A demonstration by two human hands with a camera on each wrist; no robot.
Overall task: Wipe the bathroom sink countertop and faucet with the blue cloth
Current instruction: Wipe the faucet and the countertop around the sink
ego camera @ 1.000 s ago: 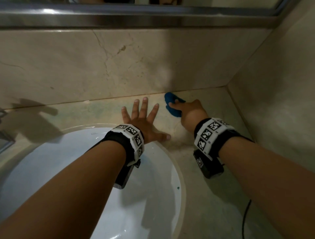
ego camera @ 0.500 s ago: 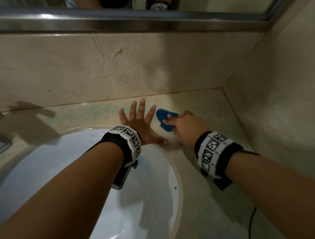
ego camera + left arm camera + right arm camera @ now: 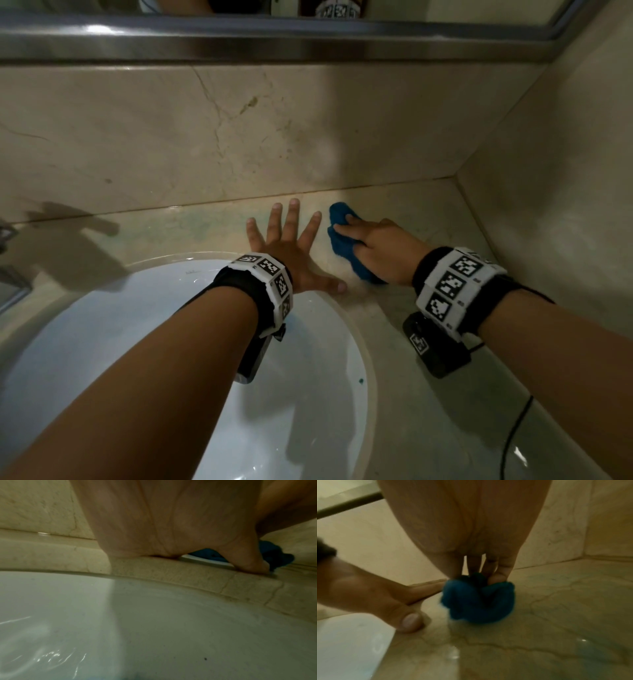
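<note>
Fuzzy blue cloth (image 3: pixel 346 240) on glossy veined marble countertop (image 3: pixel 428 219); sink (image 3: pixel 171 342) smooth glazed white.

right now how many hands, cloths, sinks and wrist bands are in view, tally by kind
hands: 2, left hand flat on the countertop, right hand gripping the cloth
blue cloth: 1
sink basin: 1
marker wrist bands: 2, left band, right band
total: 6

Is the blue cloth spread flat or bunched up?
Bunched up: the blue cloth is a crumpled wad under the right hand, whose fingers curl round it on the countertop.
</note>
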